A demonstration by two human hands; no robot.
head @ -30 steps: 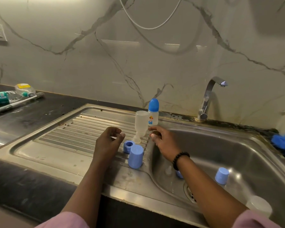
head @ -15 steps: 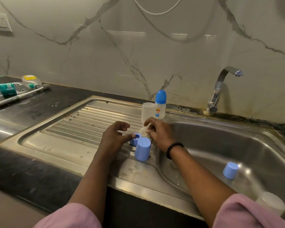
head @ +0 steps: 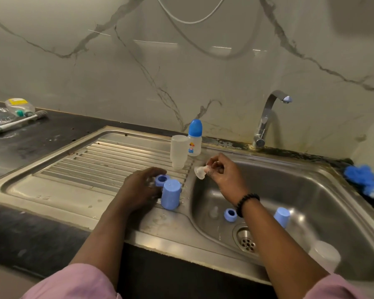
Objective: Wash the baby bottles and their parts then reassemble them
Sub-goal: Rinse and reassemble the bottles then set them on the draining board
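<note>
Room: marble-veined wall (head: 225, 61) behind; dark worktop (head: 41, 134) at left, carrying a bottle brush (head: 20, 121) and a lying plastic bottle (head: 20, 106).

Surface: steel sink unit, ribbed drainboard (head: 84, 165) at left, basin (head: 311, 190) at right, tap (head: 266, 117) at the rear.

Bottles: one assembled bottle (head: 194, 141) with blue cap, upright at the back edge; one clear bottle body (head: 178, 152) inverted, touching it on the left; a third clear body (head: 324, 253) in the basin near the drain.

Caps: tall blue cap (head: 170, 197) standing on the drainboard; second cap (head: 281, 216) in the basin.

Rings: blue collar ring (head: 161, 180) on the drainboard, opening up, just behind the tall cap; second ring (head: 230, 215) in the basin.

Teat: clear teat (head: 200, 172), pinched by the right hand (head: 222, 175) above the basin's left rim, wide base pointing left toward the ring.

Left hand (head: 140, 188): fingers curled at the ring; motion blur hides whether it grips.

Relation: ring lies left of and below the teat, close by. Left hand is nearer the ring. Likely next step: seat teat in ring.
</note>
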